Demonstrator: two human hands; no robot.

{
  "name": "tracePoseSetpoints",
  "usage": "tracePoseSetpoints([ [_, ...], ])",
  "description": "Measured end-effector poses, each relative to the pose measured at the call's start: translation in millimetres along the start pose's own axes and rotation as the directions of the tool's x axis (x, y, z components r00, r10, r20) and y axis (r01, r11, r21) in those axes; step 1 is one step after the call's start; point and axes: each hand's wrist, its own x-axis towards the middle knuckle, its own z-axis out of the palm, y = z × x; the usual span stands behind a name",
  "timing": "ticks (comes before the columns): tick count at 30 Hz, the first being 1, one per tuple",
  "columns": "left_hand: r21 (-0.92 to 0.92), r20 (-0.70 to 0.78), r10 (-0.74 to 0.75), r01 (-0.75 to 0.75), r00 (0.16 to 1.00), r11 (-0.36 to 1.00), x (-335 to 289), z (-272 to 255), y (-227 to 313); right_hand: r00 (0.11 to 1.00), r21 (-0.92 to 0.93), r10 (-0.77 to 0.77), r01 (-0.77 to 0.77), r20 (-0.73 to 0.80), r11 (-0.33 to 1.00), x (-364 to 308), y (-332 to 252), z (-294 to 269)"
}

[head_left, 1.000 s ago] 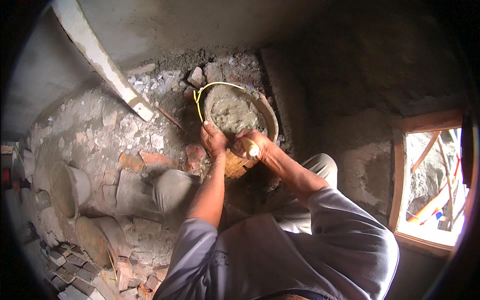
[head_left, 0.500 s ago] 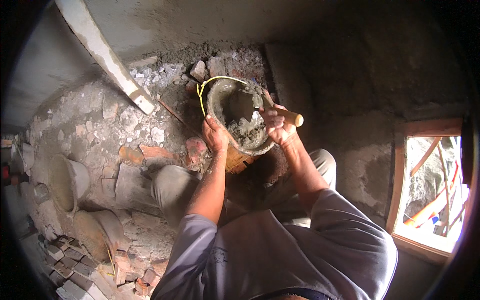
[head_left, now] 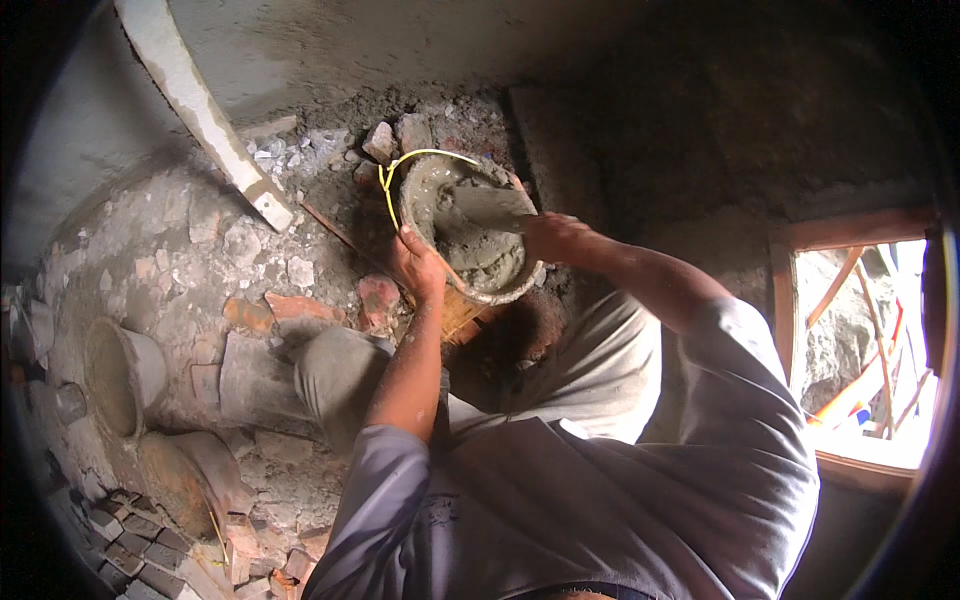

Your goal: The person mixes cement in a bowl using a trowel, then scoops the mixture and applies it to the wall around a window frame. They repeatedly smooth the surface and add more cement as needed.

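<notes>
A round bucket [head_left: 412, 208] of wet grey mortar [head_left: 480, 255] stands between my knees, tilted, with a yellow cord handle [head_left: 386, 185] over its far left rim. My left hand [head_left: 418, 264] grips the bucket's near left rim. At the right rim my right hand [head_left: 556, 238] is closed round the handle of a trowel [head_left: 495, 207], and the handle is hidden in the fist. The trowel's mortar-coated blade reaches left over the mortar inside the bucket. Under the bucket is a yellowish-brown support [head_left: 460, 318], partly hidden.
A long pale board [head_left: 205, 120] leans at the upper left. Broken bricks [head_left: 378, 300] and rubble cover the floor. Two more buckets [head_left: 150, 365] lie at the left, with stacked bricks [head_left: 140, 545] below them. A wood-framed opening [head_left: 783, 320] is at the right.
My right hand has turned over, bringing the trowel blade from upright in the mortar to lying across the bucket, with the elbow swung outward. My left hand still holds the rim.
</notes>
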Motion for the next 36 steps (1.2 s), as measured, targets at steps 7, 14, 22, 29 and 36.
tracePoseSetpoints([
  [7, 0.034, -0.008, -0.049, 0.049, 0.999, 0.998, 1, 1, -4, 0.969, -0.033, -0.187, 0.195, 0.164, 0.980, 12, -52, 24],
  [14, 0.056, -0.020, 0.007, -0.006, 1.000, 0.998, -4, -5, 13, 0.888, -0.517, -0.336, 0.136, -0.315, 0.845, 14, 25, 1],
  [22, 0.010, 0.026, 0.002, -0.002, 1.000, 1.000, -7, 5, 20, 0.768, -0.508, -0.363, 0.628, 0.527, 0.590, 81, -15, 44],
  [29, -0.003, 0.060, -0.075, 0.075, 0.995, 0.997, -8, -7, 25, 0.974, -0.346, -0.225, 0.211, 0.001, 0.914, -36, -23, -8],
  [36, 0.044, 0.027, 0.011, -0.012, 1.000, 0.999, -6, -2, 10, 0.982, -0.453, -0.186, 0.182, 0.036, 0.873, 79, -6, -10],
])
